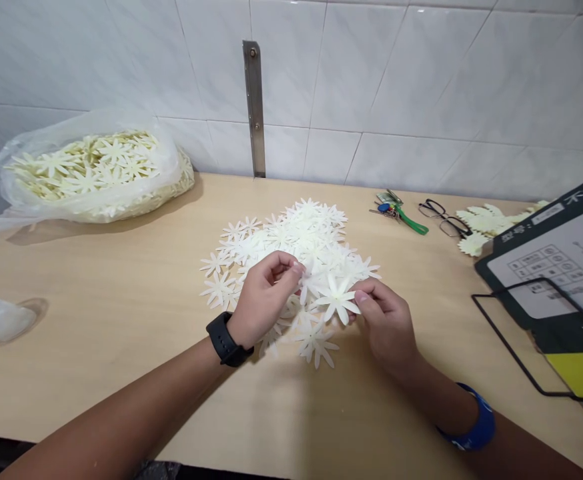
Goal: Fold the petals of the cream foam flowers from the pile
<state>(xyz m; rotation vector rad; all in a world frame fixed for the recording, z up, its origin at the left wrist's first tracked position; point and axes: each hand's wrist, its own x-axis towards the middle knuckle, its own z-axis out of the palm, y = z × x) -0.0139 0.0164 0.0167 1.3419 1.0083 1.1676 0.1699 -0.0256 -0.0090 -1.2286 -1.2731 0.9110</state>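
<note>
A loose pile of pale cream flower cut-outs [291, 240] with narrow petals lies on the wooden table [121, 320]. Over its near edge, my left hand [269, 293] pinches a whitish, partly see-through flower cut-out [311, 283] between thumb and forefinger. My right hand [384, 320] is closed on the petal tips of a cream flower cut-out [338, 299], thumb on top. The two cut-outs overlap between my hands; whether they are joined, I cannot tell. Another flower cut-out [316, 343] lies flat just below them.
A clear plastic bag [171, 193] full of similar flowers stands at back left, a small plastic bundle [1, 320] at far left. Keys with a green strap [411, 221], glasses [446, 219] and more cut-outs [486, 223] lie at back right, beside a printed box [511, 267] and black wire frame [501, 337].
</note>
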